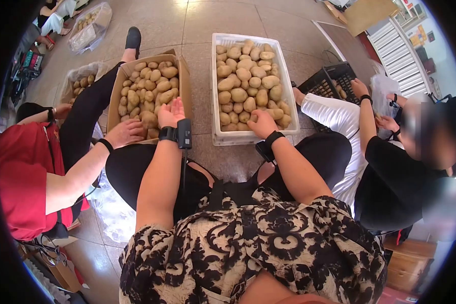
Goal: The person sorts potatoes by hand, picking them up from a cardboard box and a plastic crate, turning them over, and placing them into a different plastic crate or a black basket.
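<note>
My left hand (171,113) is held palm up with its fingers stretched out, above the near right corner of a cardboard box (185,86). Nothing lies in that palm. Potatoes (149,83) fill the box. At the near edge of a white plastic crate (214,91), my right hand (264,124) has its fingers curled round a potato, which is mostly hidden. More potatoes (244,76) are heaped in this crate. Another person's hand (125,133) reaches to the near left edge of the cardboard box.
A person in a red top (23,172) sits at my left, one leg stretched along the box. At my right sits a person in black (395,187), beside a black crate (329,83) holding a few potatoes. Bags of potatoes (88,23) stand farther left on the tiled floor (202,23).
</note>
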The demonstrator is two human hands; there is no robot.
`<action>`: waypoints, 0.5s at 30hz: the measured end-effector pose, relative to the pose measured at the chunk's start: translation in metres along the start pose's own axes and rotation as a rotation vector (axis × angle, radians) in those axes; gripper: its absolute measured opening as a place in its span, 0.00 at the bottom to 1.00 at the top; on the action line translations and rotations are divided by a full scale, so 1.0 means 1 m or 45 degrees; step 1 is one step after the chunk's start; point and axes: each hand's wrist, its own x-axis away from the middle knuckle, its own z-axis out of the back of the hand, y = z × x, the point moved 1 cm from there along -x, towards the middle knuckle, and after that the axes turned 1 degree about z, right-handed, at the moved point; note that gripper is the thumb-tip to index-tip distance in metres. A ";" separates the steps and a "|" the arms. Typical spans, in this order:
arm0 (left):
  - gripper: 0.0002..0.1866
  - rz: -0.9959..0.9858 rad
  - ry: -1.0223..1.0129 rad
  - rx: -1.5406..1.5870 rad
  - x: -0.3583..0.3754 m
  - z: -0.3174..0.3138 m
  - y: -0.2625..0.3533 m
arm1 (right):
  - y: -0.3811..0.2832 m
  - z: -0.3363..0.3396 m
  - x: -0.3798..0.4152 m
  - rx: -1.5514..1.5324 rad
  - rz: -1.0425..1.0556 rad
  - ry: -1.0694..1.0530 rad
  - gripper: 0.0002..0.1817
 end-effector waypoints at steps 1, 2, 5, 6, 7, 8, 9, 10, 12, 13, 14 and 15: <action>0.19 0.035 -0.053 0.000 -0.005 0.004 -0.004 | -0.001 0.005 -0.003 -0.061 0.042 0.096 0.21; 0.19 0.027 -0.068 -0.001 -0.004 0.004 -0.006 | -0.007 0.013 -0.005 -0.068 0.053 0.108 0.21; 0.19 0.216 -0.088 -0.143 0.015 -0.002 -0.021 | -0.015 0.032 -0.011 0.118 0.070 0.408 0.15; 0.18 0.244 -0.052 -0.164 0.026 -0.008 -0.026 | -0.015 0.037 -0.012 0.117 -0.009 0.384 0.14; 0.18 0.265 -0.067 -0.194 0.029 -0.009 -0.029 | -0.010 0.038 -0.015 0.183 0.014 0.408 0.14; 0.18 0.294 -0.083 -0.224 0.031 -0.009 -0.032 | 0.000 0.035 -0.017 0.255 0.030 0.433 0.14; 0.18 0.310 -0.096 -0.230 0.029 -0.007 -0.035 | 0.007 0.030 -0.017 0.311 -0.109 0.295 0.13; 0.18 0.323 -0.109 -0.239 0.027 -0.006 -0.036 | 0.012 0.024 -0.017 0.357 -0.249 0.157 0.13; 0.17 0.319 -0.115 -0.244 0.029 -0.010 -0.040 | 0.019 0.016 -0.016 0.591 -0.132 0.120 0.16; 0.17 0.314 -0.099 -0.254 0.029 -0.010 -0.040 | 0.020 0.015 -0.018 0.616 -0.178 0.031 0.18; 0.16 0.304 -0.078 -0.262 0.030 -0.010 -0.039 | 0.021 0.013 -0.015 0.581 -0.141 0.058 0.13; 0.15 0.305 -0.078 -0.283 0.031 -0.010 -0.039 | 0.023 0.012 -0.014 0.454 -0.169 0.016 0.15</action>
